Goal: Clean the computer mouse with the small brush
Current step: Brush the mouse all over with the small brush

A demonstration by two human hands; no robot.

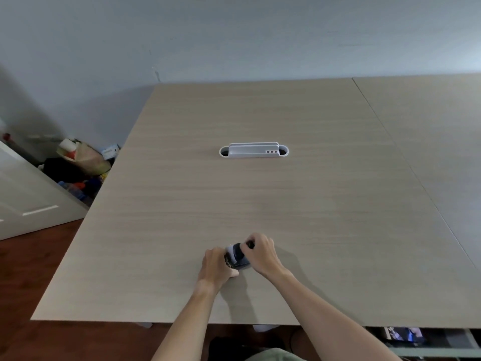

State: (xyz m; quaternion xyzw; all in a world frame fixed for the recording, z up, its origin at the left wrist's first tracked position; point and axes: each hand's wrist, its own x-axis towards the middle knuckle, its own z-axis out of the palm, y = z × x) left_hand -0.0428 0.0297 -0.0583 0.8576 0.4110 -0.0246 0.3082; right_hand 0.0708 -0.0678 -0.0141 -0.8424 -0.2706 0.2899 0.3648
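Observation:
A computer mouse (pixel 238 256), dark on top with a light grey side, sits between both hands near the table's front edge. My left hand (pixel 217 267) wraps its left side and steadies it. My right hand (pixel 261 252) is closed over the mouse's upper right, pinching a small dark object at the fingertips (pixel 250 244), probably the small brush. Most of that object is hidden by the fingers, and its bristles are not visible.
The wooden table (pixel 260 199) carries a white cable-port insert (pixel 253 151) in the middle. A second table (pixel 437 131) adjoins on the right. Bags and clutter (pixel 83 162) lie on the floor at the left, beside a white door (pixel 23 194).

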